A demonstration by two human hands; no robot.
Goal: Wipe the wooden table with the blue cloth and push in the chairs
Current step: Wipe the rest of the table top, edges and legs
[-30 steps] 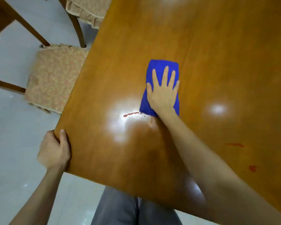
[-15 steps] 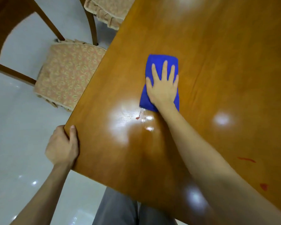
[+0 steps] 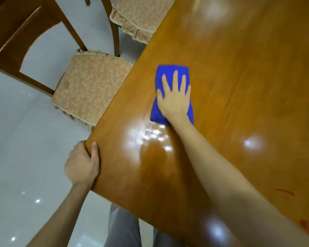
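The wooden table (image 3: 239, 86) fills the right side of the view, glossy and orange-brown. A folded blue cloth (image 3: 169, 70) lies flat on it near the left edge. My right hand (image 3: 175, 97) presses down on the cloth with fingers spread, covering most of it. A wet, shiny smear (image 3: 150, 134) sits just below the cloth. My left hand (image 3: 82, 164) grips the table's near left corner, thumb on top. Two chairs with patterned cushions stand at the left edge: the nearer chair (image 3: 89, 90) and a farther chair (image 3: 137, 16), both seats sticking out from under the table.
A thin red streak (image 3: 284, 191) and a red blot (image 3: 303, 224) mark the table at the lower right, beside my right forearm. The pale tiled floor (image 3: 25, 139) lies to the left. My grey trouser legs (image 3: 123, 229) show below the table's near edge.
The red streak left of the cloth has shrunk and gone, leaving a wet smear. My right hand has stayed on the cloth; the view has shifted so the chairs show more.
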